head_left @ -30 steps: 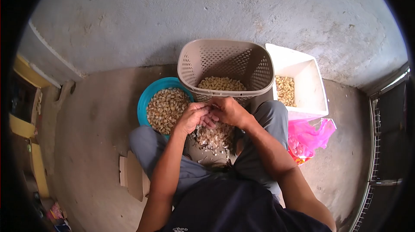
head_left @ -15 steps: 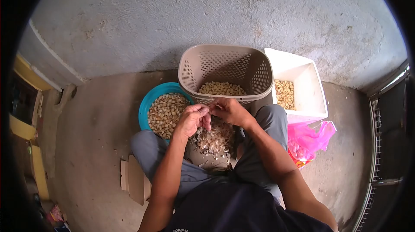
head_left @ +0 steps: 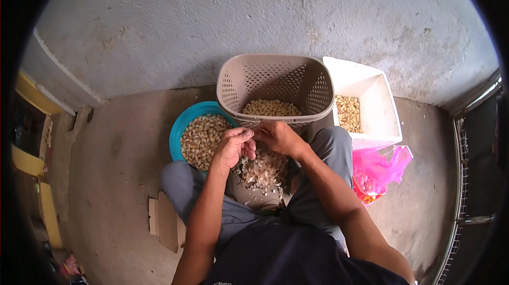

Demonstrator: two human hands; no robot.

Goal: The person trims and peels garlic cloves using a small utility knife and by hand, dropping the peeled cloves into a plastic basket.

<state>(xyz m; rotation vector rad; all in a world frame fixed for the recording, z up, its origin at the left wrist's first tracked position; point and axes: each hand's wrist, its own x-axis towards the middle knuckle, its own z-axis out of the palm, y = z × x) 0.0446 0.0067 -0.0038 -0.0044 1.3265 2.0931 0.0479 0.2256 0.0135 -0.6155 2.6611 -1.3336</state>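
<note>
My left hand and my right hand meet fingertip to fingertip just in front of the tan basket. Both are closed in a pinch on what appears to be a garlic clove, mostly hidden by the fingers. Below them lies a heap of papery garlic skins on the floor between my legs. Unpeeled garlic cloves fill a blue basin to the left. Pale peeled cloves cover the bottom of the perforated tan basket.
A white foam box holding more pale cloves stands right of the basket. Near my right knee is a pink plastic bag. Opened cardboard lies at the left. A rough wall rises behind.
Both hands stay pinched together over the heap of skins, with only a slight shift of the fingers. The containers have not moved; the view tilts a little.
</note>
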